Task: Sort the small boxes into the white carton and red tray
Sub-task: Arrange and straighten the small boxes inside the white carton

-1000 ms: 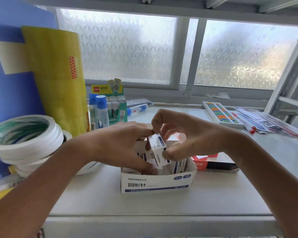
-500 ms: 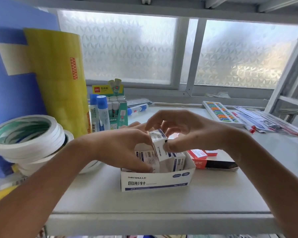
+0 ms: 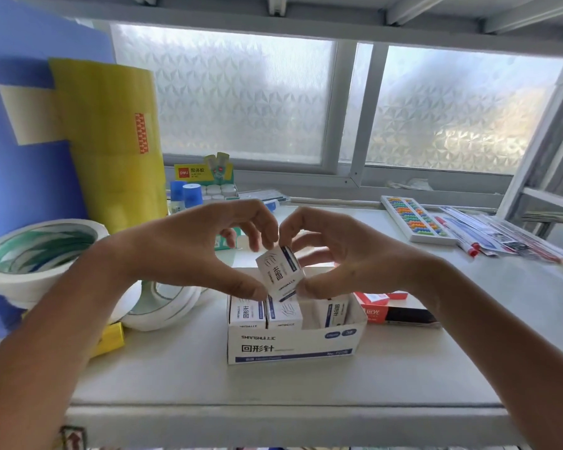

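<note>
Both hands hold one small white box with blue print (image 3: 280, 271), tilted, just above the white carton (image 3: 293, 347). My left hand (image 3: 189, 251) pinches its left side with thumb and fingers. My right hand (image 3: 345, 254) grips its right side. The carton stands open at the middle of the shelf, and three small white boxes (image 3: 246, 311) stand upright in it, with a gap between the middle and right ones. The red tray (image 3: 376, 311) lies right behind the carton's right end, with a small red box (image 3: 372, 297) in it.
White tape rolls (image 3: 39, 254) are stacked at the left beside a yellow roll (image 3: 111, 141) and blue sheets. Glue sticks in a green display box (image 3: 208, 186) stand at the back. A colourful abacus (image 3: 413, 219) and packaged pens (image 3: 488, 228) lie at the right.
Both hands have lifted the small box out of the carton and tilted it. The left hand came up off the carton's boxes and now pinches the held box too.
</note>
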